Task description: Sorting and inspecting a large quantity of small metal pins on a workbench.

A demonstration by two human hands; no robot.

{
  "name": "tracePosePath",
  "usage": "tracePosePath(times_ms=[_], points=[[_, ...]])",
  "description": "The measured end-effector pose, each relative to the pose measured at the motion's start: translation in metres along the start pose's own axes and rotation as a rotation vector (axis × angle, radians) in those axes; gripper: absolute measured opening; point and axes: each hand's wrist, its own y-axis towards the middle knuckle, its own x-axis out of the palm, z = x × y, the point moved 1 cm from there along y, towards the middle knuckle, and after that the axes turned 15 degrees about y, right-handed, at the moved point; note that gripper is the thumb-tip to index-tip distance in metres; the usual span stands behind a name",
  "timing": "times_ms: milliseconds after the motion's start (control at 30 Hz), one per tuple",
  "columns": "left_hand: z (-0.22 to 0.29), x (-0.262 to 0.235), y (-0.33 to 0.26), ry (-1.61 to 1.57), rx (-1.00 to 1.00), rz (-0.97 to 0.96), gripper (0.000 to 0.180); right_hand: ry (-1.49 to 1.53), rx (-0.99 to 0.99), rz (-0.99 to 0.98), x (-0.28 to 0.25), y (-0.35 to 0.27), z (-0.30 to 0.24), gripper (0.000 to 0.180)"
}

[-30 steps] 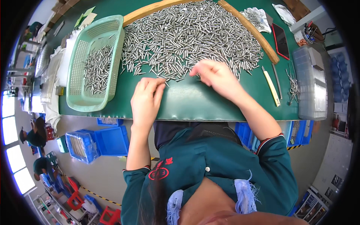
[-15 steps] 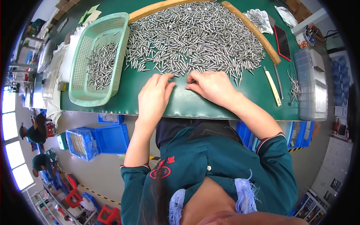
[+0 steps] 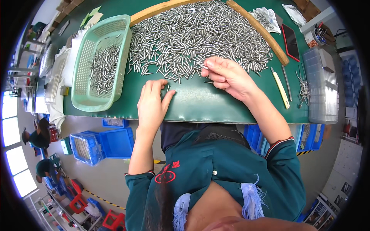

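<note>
A big heap of small silver metal pins [image 3: 196, 34] lies on the green table mat [image 3: 200, 104], hemmed by a curved wooden strip [image 3: 266, 34]. My left hand [image 3: 152, 104] rests flat on the mat near the front edge, fingers apart, with one pin beside its fingertips. My right hand [image 3: 225, 75] is at the heap's near edge, fingers curled and pinching a few pins. A pale green plastic basket [image 3: 102, 63] to the left holds several sorted pins.
A cream-handled knife [image 3: 280, 89] and loose pins [image 3: 302, 86] lie right of my hand, by a clear plastic box [image 3: 322, 84]. A dark phone [image 3: 291, 42] and white cloth [image 3: 266, 17] are at back right. Blue crates [image 3: 102, 144] stand under the table; people work at far left.
My left hand slid right and forward along the mat's front edge. My right hand drew back slightly from the heap and closed its fingers on pins.
</note>
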Motion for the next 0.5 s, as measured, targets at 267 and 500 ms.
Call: tracePosePath(times_ms=[267, 500], points=[[0.005, 0.001, 0.007, -0.139, -0.017, -0.016, 0.018, 0.135, 0.122, 0.015, -0.001, 0.001, 0.004, 0.028], [0.035, 0.011, 0.012, -1.180, -0.265, 0.078, 0.015, -0.123, 0.094, -0.007, 0.005, -0.002, 0.019, 0.014]])
